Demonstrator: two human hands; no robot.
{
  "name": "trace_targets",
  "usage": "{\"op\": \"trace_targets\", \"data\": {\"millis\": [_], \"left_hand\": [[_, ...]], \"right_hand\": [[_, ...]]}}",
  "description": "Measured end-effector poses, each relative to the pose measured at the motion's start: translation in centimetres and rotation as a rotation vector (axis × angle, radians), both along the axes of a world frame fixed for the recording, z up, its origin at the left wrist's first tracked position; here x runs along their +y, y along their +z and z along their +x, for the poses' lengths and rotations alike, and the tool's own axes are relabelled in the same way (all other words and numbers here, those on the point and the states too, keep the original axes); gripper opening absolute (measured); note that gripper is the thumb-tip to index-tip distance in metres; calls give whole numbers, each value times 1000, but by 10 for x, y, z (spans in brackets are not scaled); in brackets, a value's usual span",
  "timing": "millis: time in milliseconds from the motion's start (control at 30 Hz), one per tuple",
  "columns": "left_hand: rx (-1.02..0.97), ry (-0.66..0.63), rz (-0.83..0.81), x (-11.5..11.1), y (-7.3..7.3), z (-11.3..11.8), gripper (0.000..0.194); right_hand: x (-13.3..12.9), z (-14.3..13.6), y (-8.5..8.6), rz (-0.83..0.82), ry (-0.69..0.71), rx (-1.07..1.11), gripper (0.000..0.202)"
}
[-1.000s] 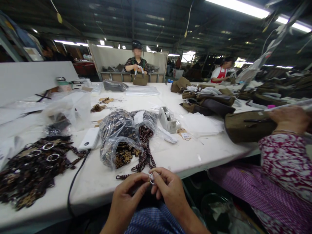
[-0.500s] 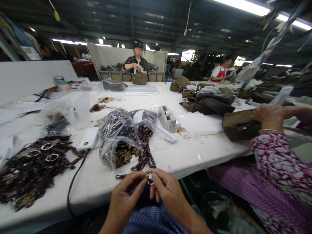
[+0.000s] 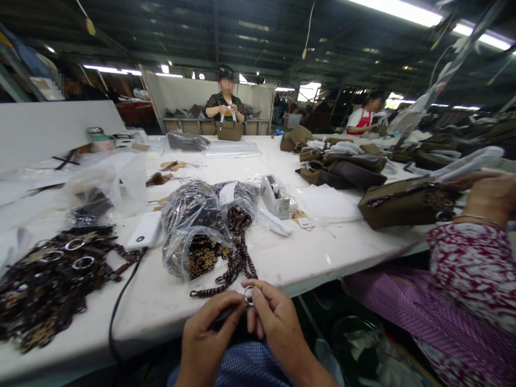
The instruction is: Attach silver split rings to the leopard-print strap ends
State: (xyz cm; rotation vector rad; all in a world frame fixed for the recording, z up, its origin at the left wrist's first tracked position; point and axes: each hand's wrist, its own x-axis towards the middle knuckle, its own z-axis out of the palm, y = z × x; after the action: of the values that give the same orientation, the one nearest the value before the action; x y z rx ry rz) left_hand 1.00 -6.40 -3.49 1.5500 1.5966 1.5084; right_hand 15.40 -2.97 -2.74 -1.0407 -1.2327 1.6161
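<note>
Stretching across the view, the white bench (image 3: 298,258) bears a heap of dark patterned pieces (image 3: 44,285) at the left and a pile of olive bags (image 3: 342,164) farther off toward the right. Between them, nearer, sits a clear plastic bag (image 3: 193,215) of similar pieces. The plainest change is at the right: the co-worker's olive bag (image 3: 397,207) is now tilted, showing more of its patterned trim (image 3: 439,199) beside the co-worker's hand (image 3: 489,196) than half a second ago. The person's own hands have barely moved: the left hand (image 3: 207,325) and right hand (image 3: 282,322) still grip a small metal ring (image 3: 245,295) in their fingertips at the bench's near edge. The work in hand thus seems to remain at that ring, untouched by the neighbour's shift; whether the left fingers pinch something else too, I cannot tell
</note>
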Motion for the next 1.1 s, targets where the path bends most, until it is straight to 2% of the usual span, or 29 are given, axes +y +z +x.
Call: {"op": "trace_targets", "data": {"millis": [233,333,433,600,667,733,800,900,1000,1100], "left_hand": [[-26,44,-60,-2,-2,3,15],[30,86,-87,-4,-1,3,19],[44,97,-155,-6,0,3,21],[-140,81,-282,-1,-1,11,30],[-260,39,-290,2,1,13,32],[-298,18,-275,6,3,10,32],[-187,46,-258,12,5,-2,31],[182,102,-219,25,3,-29,28],[557,52,-221,38,-2,-51,21],[739,-34,-319,49,-2,-59,18]], "right_hand": [[-10,-4,-5,-43,6,65,55],[-14,-3,-6,2,-31,22,57],[-17,-2,-9,116,-63,-89,54],[-23,-4,-22,305,-65,-224,48],[-24,-6,-25,341,-45,-235,49],[-23,-5,-25,334,-21,-213,52],[-19,-4,-20,273,-11,-160,55],[-13,1,-12,174,-47,-77,57],[-9,3,-9,142,-69,-26,58],[-8,2,-10,140,-62,-4,56]]}}
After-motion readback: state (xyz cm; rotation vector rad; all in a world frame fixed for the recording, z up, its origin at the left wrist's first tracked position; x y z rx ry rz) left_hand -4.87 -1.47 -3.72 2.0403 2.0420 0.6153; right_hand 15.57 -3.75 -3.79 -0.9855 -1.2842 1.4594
